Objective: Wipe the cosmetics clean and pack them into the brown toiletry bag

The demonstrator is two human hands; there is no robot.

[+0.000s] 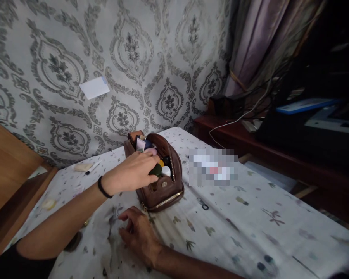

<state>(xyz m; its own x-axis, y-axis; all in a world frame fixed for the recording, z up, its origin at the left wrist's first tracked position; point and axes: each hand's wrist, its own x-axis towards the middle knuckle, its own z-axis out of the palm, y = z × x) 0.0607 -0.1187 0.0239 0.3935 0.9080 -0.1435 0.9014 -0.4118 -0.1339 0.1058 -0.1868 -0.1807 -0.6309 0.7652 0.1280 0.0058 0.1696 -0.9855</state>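
Observation:
A brown leather toiletry bag with its zipped top gaping stands on the patterned white sheet. My left hand, a black band on its wrist, reaches over the bag's near left side. Its thumb and fingers are closed around a dark green round-topped container in the mouth of the bag. Beside that container are a white round lid, a yellow item and a pale tube. My right hand rests on the sheet in front of the bag, fingers loosely bent and apart, holding nothing.
On the left of the sheet lie a black-and-white pen-like stick, a beige item and a yellowish round item. A blurred-out patch covers something right of the bag. Beyond stands a dark red desk with cables.

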